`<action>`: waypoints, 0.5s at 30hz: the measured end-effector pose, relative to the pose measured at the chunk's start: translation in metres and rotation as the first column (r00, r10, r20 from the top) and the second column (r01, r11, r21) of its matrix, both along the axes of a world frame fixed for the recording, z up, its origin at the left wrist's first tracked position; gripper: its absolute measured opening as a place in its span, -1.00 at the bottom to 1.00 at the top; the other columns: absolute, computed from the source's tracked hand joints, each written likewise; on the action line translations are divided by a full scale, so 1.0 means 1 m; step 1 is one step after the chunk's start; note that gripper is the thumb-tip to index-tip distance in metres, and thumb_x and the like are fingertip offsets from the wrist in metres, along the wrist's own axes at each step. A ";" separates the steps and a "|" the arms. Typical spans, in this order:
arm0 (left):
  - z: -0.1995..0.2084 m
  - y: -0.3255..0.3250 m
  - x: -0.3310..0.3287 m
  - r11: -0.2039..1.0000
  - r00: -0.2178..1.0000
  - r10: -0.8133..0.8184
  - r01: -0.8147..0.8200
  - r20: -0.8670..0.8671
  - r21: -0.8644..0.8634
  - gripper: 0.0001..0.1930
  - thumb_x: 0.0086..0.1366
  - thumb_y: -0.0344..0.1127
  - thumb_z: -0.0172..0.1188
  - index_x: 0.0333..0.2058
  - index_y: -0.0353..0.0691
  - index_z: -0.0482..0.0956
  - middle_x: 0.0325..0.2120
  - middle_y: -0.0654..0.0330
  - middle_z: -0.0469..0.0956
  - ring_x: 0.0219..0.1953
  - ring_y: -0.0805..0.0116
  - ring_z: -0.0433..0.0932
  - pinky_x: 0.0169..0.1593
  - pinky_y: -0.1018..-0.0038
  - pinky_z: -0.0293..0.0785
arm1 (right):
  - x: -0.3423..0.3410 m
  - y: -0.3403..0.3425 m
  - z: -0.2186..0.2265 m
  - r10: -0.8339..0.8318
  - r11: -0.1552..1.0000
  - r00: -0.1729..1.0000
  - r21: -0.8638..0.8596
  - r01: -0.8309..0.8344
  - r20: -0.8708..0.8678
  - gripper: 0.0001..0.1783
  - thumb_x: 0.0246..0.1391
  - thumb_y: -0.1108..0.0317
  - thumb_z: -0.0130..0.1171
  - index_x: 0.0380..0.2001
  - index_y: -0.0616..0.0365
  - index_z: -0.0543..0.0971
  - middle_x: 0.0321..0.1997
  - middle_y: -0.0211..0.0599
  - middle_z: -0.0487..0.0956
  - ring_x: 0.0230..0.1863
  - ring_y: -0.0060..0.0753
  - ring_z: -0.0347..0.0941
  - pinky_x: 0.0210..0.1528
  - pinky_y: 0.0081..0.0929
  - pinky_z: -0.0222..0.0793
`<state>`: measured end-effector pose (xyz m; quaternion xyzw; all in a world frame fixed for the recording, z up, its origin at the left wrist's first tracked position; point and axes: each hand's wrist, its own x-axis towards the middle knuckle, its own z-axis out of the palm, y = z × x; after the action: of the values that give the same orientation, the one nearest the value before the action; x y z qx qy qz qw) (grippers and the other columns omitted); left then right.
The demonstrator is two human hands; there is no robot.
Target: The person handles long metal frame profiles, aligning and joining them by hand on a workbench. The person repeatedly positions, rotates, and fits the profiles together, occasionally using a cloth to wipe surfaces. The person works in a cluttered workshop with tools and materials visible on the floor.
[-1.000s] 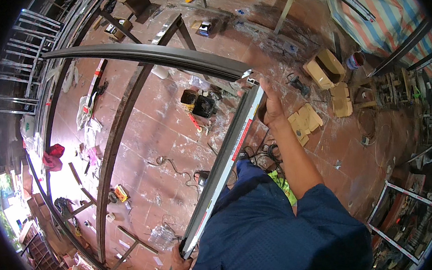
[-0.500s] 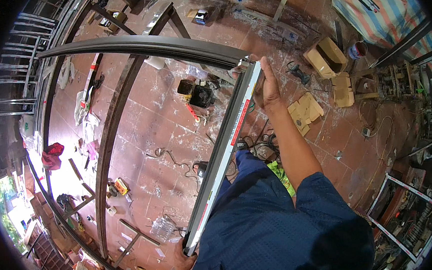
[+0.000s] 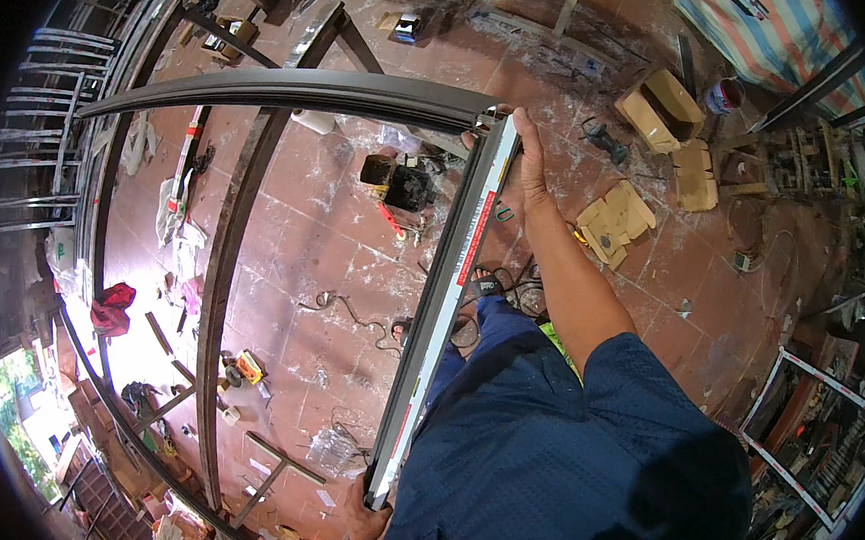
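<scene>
Across the front of my body lies a long dark grey metal frame profile (image 3: 424,343), with a pale taped outer face and red stickers. My right hand (image 3: 530,158) wraps round its far end, at a corner beside a second dark profile (image 3: 269,89) that runs off to the left. Some of that hand's fingers are hidden behind the metal. At the near end my left hand (image 3: 367,520) grips the same profile, close to my waist. Whether the two profiles are fastened together at the corner I cannot tell.
Dark beams (image 3: 215,285) stand at the left. Tiled floor holds a black bucket (image 3: 410,188), a cardboard box (image 3: 660,111), flattened cardboard (image 3: 618,222), a power tool (image 3: 604,141) and loose cables (image 3: 340,307). A white-edged frame (image 3: 815,439) stands at lower right, a striped sheet (image 3: 770,11) at upper right.
The profile's far corner and my right hand have shifted very slightly; both hands keep their hold. The surroundings sit slightly farther right in the picture.
</scene>
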<state>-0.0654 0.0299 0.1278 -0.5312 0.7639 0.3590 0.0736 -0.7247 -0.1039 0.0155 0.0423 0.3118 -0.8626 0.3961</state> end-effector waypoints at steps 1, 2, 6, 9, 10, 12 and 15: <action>0.000 0.001 0.003 1.000 1.000 0.011 -0.011 -0.004 0.009 -0.13 -0.19 -0.48 0.42 0.26 -0.25 0.50 -0.05 -0.08 0.63 -0.01 -0.13 0.65 0.10 0.11 0.59 | 0.000 0.000 0.000 -0.002 1.000 1.000 0.004 0.002 -0.001 -0.45 0.21 -0.17 0.37 -0.01 0.04 0.58 -0.10 -0.28 0.59 -0.09 -0.25 0.60 0.18 -0.10 0.65; -0.001 0.001 0.005 1.000 1.000 0.022 -0.022 -0.007 0.019 -0.13 -0.19 -0.48 0.43 0.26 -0.25 0.50 -0.04 -0.07 0.63 0.00 -0.12 0.65 0.11 0.12 0.59 | 0.001 -0.002 0.000 -0.016 1.000 1.000 0.012 0.016 -0.025 -0.49 0.23 -0.16 0.36 -0.01 -0.01 0.56 -0.12 -0.30 0.59 -0.11 -0.28 0.61 0.08 -0.15 0.65; -0.004 -0.002 0.011 0.994 0.997 0.079 -0.078 -0.004 0.071 -0.12 -0.21 -0.48 0.48 0.25 -0.28 0.52 -0.03 -0.05 0.63 0.02 -0.09 0.66 0.15 0.15 0.59 | 0.006 -0.007 -0.007 -0.069 0.995 0.996 0.068 0.073 -0.061 -0.50 0.24 -0.13 0.35 0.04 -0.07 0.54 -0.14 -0.34 0.62 -0.17 -0.30 0.63 -0.12 -0.24 0.67; -0.019 0.000 0.030 1.000 0.999 0.018 -0.019 -0.035 -0.015 -0.10 -0.21 -0.49 0.50 0.26 -0.28 0.51 -0.03 -0.05 0.64 0.04 -0.08 0.66 0.18 0.16 0.58 | 0.011 -0.011 -0.018 -0.132 0.989 0.990 0.052 0.135 -0.052 -0.48 0.23 -0.10 0.36 0.10 -0.08 0.53 -0.14 -0.33 0.63 -0.18 -0.31 0.63 -0.20 -0.25 0.67; -0.025 0.002 0.038 0.998 0.997 0.065 -0.065 -0.051 0.019 -0.10 -0.21 -0.50 0.50 0.26 -0.28 0.50 -0.03 -0.04 0.64 0.05 -0.08 0.65 0.18 0.16 0.58 | 0.012 -0.011 -0.021 -0.141 0.988 0.988 0.059 0.145 -0.064 -0.49 0.23 -0.09 0.35 0.10 -0.07 0.53 -0.15 -0.33 0.62 -0.18 -0.31 0.63 -0.20 -0.25 0.66; -0.036 0.007 0.051 0.983 0.983 0.165 -0.158 -0.081 0.092 -0.10 -0.21 -0.51 0.49 0.27 -0.27 0.50 -0.02 -0.04 0.64 0.06 -0.07 0.65 0.17 0.16 0.58 | 0.017 -0.012 -0.019 -0.169 0.983 0.984 0.057 0.172 -0.065 -0.55 0.25 -0.01 0.34 0.07 -0.05 0.51 -0.16 -0.36 0.61 -0.16 -0.37 0.60 -0.14 -0.31 0.62; -0.035 0.006 0.048 0.983 0.986 0.154 -0.148 -0.056 0.108 -0.11 -0.20 -0.53 0.49 0.26 -0.25 0.50 -0.04 -0.03 0.65 0.05 -0.07 0.64 0.15 0.15 0.58 | 0.024 -0.013 -0.005 -0.202 0.978 0.978 0.051 0.205 -0.054 -0.64 0.27 0.15 0.32 0.02 -0.01 0.49 -0.16 -0.42 0.59 -0.14 -0.48 0.53 -0.02 -0.41 0.54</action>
<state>-0.0176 0.0356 0.0930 -0.5713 0.7037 0.4196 0.0493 -0.7003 -0.1174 0.0101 0.0640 0.3396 -0.8902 0.2968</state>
